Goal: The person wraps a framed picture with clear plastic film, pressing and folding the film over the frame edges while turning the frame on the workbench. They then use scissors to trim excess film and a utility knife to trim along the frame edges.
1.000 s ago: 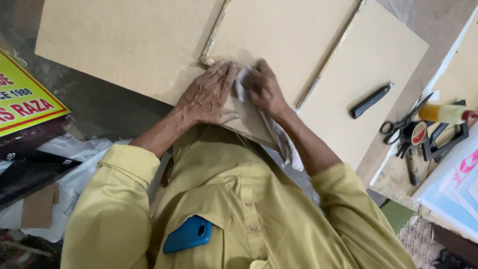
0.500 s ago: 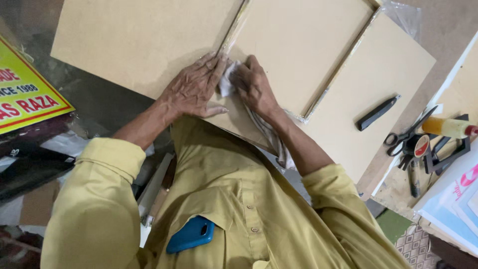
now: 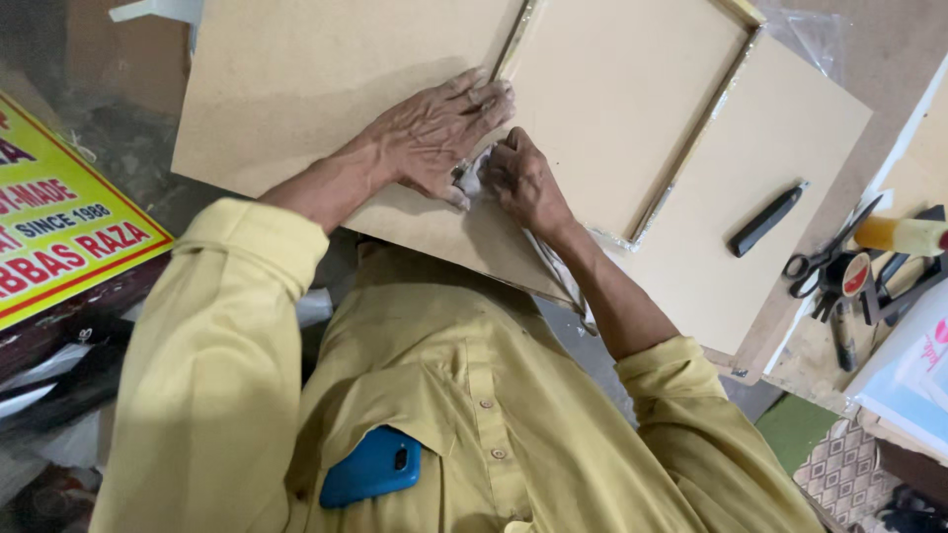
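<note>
A picture frame lies face down on a large tan board, with silvery tape along its edges. My left hand presses flat on the board, its fingertips against the frame's left edge. Close beside it, my right hand is closed on a small whitish crumpled wad at the frame's near corner. What the wad is made of cannot be told. The two hands touch around it.
A black utility knife lies on a second tan board to the right. Beyond it are scissors, a yellow tube and other tools. A yellow sign leans at left. A blue phone sits in my shirt pocket.
Both hands have stayed together at the frame's near corner while the view tilted and drew closer. My left hand's fingers have spread flatter along the frame's edge.
</note>
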The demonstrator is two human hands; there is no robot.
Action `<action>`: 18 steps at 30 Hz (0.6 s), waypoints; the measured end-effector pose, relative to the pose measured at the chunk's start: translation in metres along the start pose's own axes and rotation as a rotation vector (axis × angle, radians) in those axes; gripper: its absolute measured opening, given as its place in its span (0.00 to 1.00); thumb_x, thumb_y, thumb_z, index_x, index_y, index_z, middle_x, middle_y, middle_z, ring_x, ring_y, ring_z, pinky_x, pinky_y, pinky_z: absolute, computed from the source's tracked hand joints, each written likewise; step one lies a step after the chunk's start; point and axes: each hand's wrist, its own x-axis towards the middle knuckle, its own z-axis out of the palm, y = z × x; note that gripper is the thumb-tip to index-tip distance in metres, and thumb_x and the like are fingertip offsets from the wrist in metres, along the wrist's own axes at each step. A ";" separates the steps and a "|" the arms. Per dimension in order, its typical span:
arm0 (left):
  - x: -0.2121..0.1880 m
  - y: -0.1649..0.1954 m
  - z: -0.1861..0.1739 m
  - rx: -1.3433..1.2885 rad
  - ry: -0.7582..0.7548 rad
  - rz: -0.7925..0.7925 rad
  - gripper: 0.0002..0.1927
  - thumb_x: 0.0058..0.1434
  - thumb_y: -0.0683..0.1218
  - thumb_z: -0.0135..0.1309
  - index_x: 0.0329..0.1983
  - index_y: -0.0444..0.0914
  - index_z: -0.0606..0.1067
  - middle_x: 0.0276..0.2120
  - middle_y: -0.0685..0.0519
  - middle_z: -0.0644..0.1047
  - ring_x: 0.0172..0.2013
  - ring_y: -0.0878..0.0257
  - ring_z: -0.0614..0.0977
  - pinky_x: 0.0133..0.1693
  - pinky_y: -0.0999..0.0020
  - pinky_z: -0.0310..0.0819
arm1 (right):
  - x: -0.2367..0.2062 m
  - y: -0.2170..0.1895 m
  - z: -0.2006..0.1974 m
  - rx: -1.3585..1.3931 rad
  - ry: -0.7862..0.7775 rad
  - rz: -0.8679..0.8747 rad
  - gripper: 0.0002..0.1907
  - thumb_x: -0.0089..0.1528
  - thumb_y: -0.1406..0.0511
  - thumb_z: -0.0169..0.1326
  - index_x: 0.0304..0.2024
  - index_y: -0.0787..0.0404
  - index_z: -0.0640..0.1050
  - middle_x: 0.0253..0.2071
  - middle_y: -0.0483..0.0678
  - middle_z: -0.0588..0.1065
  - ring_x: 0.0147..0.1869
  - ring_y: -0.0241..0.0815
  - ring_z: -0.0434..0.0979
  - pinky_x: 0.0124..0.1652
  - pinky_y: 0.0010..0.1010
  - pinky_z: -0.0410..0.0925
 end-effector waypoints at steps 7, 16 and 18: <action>-0.005 -0.013 0.019 -0.146 -0.012 0.031 0.73 0.38 0.72 0.68 0.75 0.28 0.48 0.73 0.37 0.54 0.75 0.48 0.50 0.75 0.57 0.34 | -0.015 -0.015 -0.013 -0.013 0.100 0.026 0.04 0.58 0.78 0.53 0.31 0.67 0.73 0.36 0.52 0.65 0.39 0.46 0.66 0.36 0.38 0.65; -0.002 -0.015 0.022 -0.147 0.025 0.051 0.73 0.37 0.73 0.69 0.75 0.29 0.48 0.73 0.36 0.55 0.75 0.48 0.51 0.74 0.57 0.35 | -0.032 -0.008 -0.026 -0.033 0.066 0.062 0.04 0.60 0.78 0.50 0.32 0.69 0.70 0.38 0.51 0.65 0.37 0.45 0.65 0.36 0.39 0.62; -0.002 -0.014 0.022 -0.144 0.019 0.034 0.73 0.37 0.73 0.69 0.75 0.28 0.49 0.73 0.36 0.55 0.74 0.47 0.51 0.74 0.59 0.35 | -0.032 -0.008 -0.029 -0.020 0.106 -0.088 0.06 0.59 0.79 0.46 0.31 0.66 0.71 0.39 0.46 0.70 0.38 0.42 0.67 0.38 0.37 0.64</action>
